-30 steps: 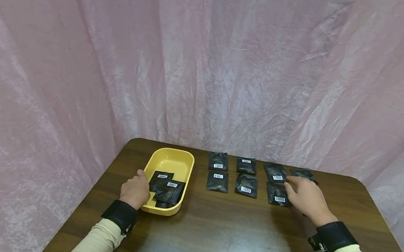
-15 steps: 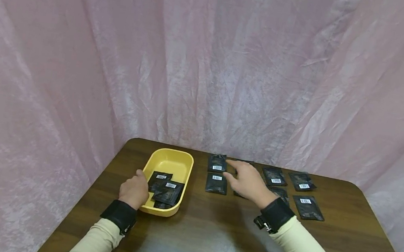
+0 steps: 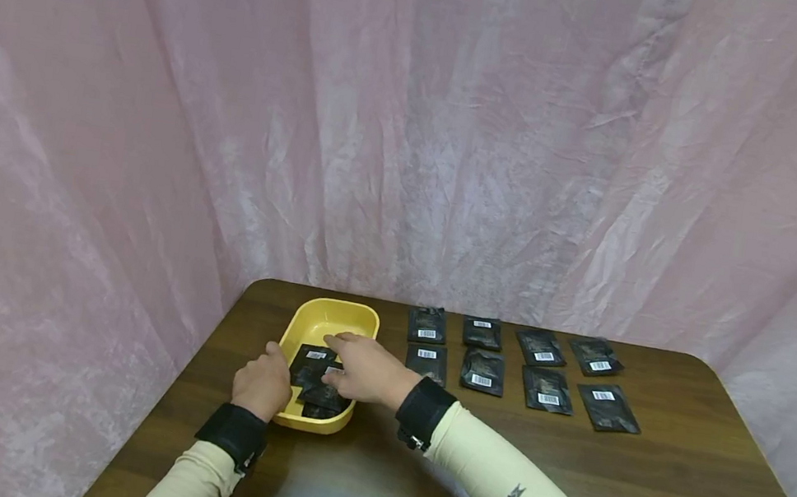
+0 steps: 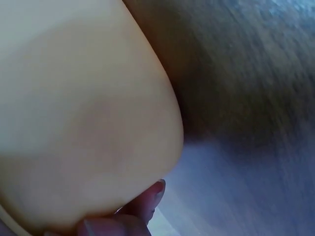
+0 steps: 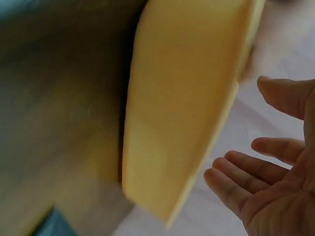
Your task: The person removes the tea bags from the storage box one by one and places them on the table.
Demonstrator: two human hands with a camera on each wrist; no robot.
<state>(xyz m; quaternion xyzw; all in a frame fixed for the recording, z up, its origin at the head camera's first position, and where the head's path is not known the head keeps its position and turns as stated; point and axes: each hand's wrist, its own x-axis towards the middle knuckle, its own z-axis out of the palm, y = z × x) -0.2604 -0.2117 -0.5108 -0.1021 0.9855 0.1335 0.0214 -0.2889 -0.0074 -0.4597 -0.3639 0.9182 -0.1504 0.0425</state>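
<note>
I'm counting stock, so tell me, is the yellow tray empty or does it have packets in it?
Not empty. The yellow tray holds several black packets piled at its near end; its far end shows bare yellow. The exact count is hidden under the right hand.
</note>
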